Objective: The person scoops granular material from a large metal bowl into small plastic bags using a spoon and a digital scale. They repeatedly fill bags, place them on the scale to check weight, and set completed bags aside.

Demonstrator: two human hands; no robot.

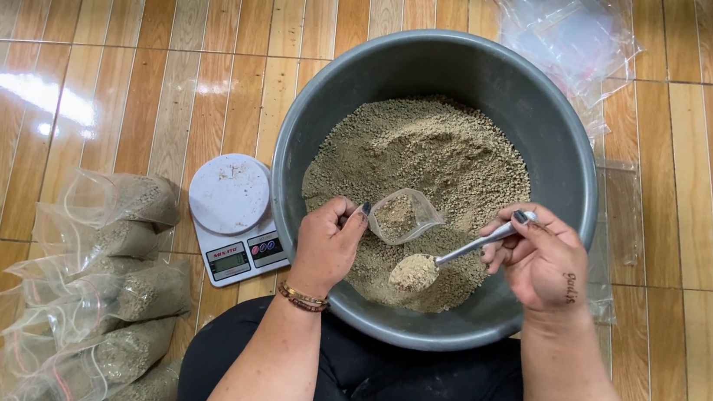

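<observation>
2 hands over basin [315,92]: left fingers [346,219] pinch bag [401,215], right fingers [511,242] grip spoon [438,261].

**Basin at centre, scale and bags at nine**

The basin [569,160] sits on the floor [84,43] before the person's lap, with feed [431,147] in it. Over the feed, the left hand [326,245] holds a bag [401,215] at seven o'clock and the right hand [542,262] holds a spoon [447,257] at five. The scale [233,215] touches the basin at nine. Filled bags [104,289] lie beyond the scale. Empty bags [564,37] lie at one o'clock.
</observation>
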